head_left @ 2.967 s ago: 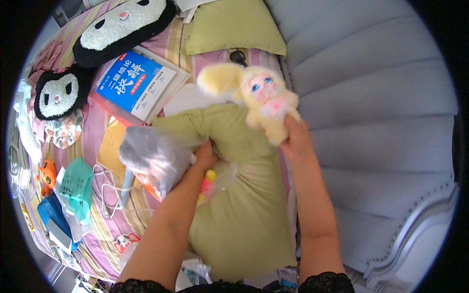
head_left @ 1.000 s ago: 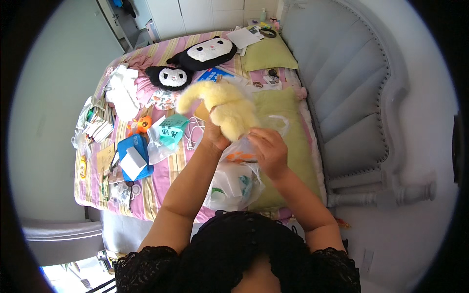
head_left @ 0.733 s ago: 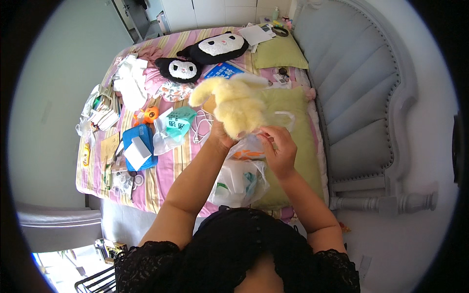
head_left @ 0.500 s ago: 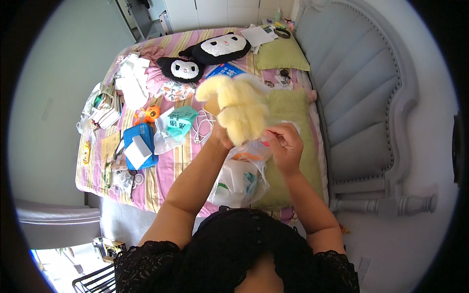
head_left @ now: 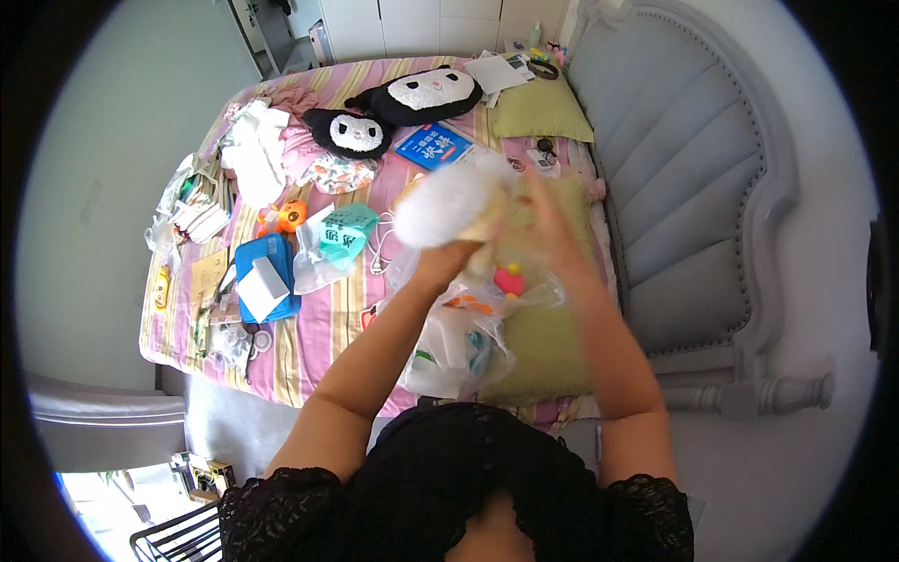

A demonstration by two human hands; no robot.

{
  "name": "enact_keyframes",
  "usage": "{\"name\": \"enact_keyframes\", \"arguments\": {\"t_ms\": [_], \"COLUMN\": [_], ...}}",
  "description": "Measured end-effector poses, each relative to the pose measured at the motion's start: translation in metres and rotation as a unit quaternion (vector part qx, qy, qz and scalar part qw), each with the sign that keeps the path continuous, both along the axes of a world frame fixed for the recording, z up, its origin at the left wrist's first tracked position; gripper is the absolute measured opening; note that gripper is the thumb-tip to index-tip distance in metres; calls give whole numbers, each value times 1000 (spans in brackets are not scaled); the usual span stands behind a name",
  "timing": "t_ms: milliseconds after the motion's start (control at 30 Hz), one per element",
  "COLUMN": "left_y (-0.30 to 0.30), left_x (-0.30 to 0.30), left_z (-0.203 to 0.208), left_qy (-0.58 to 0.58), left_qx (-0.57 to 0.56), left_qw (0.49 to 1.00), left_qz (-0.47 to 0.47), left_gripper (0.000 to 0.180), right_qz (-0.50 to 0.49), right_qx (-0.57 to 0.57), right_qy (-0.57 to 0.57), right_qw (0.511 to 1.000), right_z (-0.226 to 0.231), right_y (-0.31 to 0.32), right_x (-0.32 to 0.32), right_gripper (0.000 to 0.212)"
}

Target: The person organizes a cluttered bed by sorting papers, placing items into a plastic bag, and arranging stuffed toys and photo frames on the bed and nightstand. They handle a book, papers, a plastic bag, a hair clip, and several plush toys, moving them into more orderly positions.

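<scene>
A fluffy white-and-yellow plush toy (head_left: 445,201) is held up over the bed, blurred by motion, its white side showing. My left hand (head_left: 445,267) grips it from below, fingers partly hidden by the plush. My right hand (head_left: 551,220) is raised just right of the toy and smeared by motion, so I cannot tell whether it touches the toy. Beneath both hands lies a clear plastic bag (head_left: 451,361) with white, orange and teal contents. A small red-and-yellow item (head_left: 509,281) shows at the bag's upper right.
Two black-and-white plush cushions (head_left: 431,96) lie on the far side, near a blue book (head_left: 435,145). To the left are an orange toy (head_left: 288,216), a teal-and-white plastic bag (head_left: 339,239), a blue pouch (head_left: 267,272) and stacked books (head_left: 201,215). Green pillows (head_left: 543,108) line the grey headboard (head_left: 684,178).
The plush toy has turned from its yellow side to its white side and shifted slightly left. My right hand has moved up from the bag, uncovering the red-and-yellow item; the blue book shows more.
</scene>
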State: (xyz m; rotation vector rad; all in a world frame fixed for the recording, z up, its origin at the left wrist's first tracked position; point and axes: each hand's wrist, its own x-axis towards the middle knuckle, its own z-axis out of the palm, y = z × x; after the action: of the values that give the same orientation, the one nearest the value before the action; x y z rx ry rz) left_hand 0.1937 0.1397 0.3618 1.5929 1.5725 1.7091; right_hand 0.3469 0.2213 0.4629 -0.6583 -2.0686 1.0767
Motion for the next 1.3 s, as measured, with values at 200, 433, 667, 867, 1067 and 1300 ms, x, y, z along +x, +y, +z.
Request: {"name": "enact_keyframes", "arguments": {"t_ms": [200,433,667,867,1067,1300], "left_y": [-14,-8,1,2,-2,12], "left_x": [56,5,-26,-22,0,9], "left_z": [47,49,116,172,151,121], "left_qy": [105,-261,-217,-283,109,-188], "left_qx": [-93,-166,-253,-199,-85,-60], "left_qw": [986,946,929,920,989,980], "left_qz": [90,-97,-160,-185,-54,36], "left_gripper": [83,60,52,58,58,11], "right_qz": [-90,2,36,140,157,108], "right_qx": [-84,-386,-409,-371,-365,-410], "right_qy": [35,298,318,366,293,285], "right_qw": [992,873,854,842,870,859], "right_z": [-63,-52,-49,-19,-7,-18], "right_y": [4,13,33,23,26,31], "right_x": [-14,40,70,63,54,43], "right_gripper": [72,54,71,82,75,58]}}
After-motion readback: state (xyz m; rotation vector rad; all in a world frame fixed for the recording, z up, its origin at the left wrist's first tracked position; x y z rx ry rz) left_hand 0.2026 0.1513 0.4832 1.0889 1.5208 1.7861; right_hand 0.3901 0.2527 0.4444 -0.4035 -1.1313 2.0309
